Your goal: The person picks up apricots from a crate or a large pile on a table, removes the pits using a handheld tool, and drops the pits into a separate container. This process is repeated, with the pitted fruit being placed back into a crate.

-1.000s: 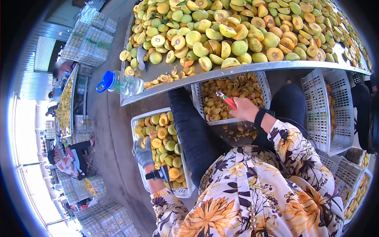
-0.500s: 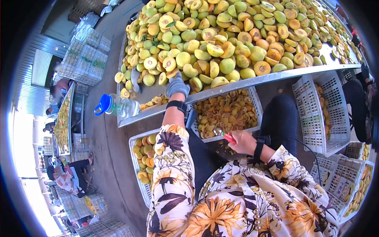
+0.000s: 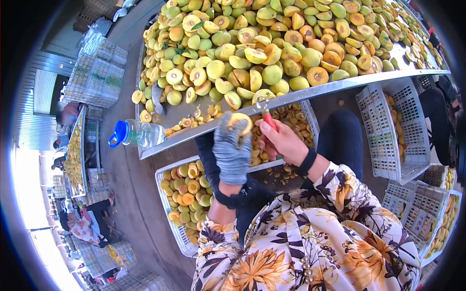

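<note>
My left hand [image 3: 231, 153], in a grey glove, grips a halved fruit [image 3: 241, 123] just in front of the table's metal edge [image 3: 291, 96]. Beside it, my bare right hand [image 3: 284, 141] is closed round the red handle of a pitting tool [image 3: 267, 116], whose looped metal tip points up, near the fruit but apart from it. Halved yellow-green fruit [image 3: 272, 74] lies heaped on the table. Below the edge is a crate of small cut pieces [image 3: 286, 119], partly hidden by my hands. A white crate [image 3: 182, 237] of hollowed halves stands at lower left.
A clear bottle [image 3: 145, 134] with a blue cap lies at the table's left corner. White crates [image 3: 395, 131] stand at the right. Farther left are stacked crates [image 3: 99, 77], another fruit-covered table [image 3: 76, 155] and a seated person [image 3: 85, 225].
My left hand has come back from the heap towards me and now holds a halved fruit. My right hand has risen with the tool to beside it.
</note>
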Demonstrator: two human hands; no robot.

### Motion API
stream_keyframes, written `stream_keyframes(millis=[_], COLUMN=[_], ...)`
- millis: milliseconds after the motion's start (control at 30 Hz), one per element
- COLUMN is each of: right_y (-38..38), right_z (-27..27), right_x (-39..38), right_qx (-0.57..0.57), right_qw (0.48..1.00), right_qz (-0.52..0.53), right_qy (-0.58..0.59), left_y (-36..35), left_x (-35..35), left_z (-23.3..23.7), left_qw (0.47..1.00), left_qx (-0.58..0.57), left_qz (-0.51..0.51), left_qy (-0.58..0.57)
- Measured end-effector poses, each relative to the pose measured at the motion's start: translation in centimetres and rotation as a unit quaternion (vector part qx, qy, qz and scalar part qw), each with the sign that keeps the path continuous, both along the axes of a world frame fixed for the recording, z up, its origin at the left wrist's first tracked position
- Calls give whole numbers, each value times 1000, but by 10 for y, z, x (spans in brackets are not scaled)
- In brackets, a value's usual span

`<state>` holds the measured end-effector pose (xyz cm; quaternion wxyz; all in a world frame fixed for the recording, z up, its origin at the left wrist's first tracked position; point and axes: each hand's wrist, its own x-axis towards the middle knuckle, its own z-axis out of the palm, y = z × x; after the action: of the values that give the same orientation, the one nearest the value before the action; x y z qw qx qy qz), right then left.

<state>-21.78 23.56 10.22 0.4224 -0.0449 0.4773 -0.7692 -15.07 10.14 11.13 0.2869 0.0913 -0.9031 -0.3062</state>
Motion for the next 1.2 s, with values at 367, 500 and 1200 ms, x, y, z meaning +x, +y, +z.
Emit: stream_keyframes(millis=[367, 500, 1200], right_y=[-4, -5, 15], right_z=[-6, -12, -25], right_x=[10, 12, 57], right_qx=[53, 248, 249], right_qw=[972, 810, 824], right_qz=[124, 10, 138], right_qy=[192, 532, 490], left_y=[-4, -10, 2], left_x=[26, 28, 17], left_z=[3, -20, -34], left_qw=[693, 694, 716], left_qx=[678, 716, 698], left_qz=[-96, -1, 16], left_qy=[-227, -75, 7])
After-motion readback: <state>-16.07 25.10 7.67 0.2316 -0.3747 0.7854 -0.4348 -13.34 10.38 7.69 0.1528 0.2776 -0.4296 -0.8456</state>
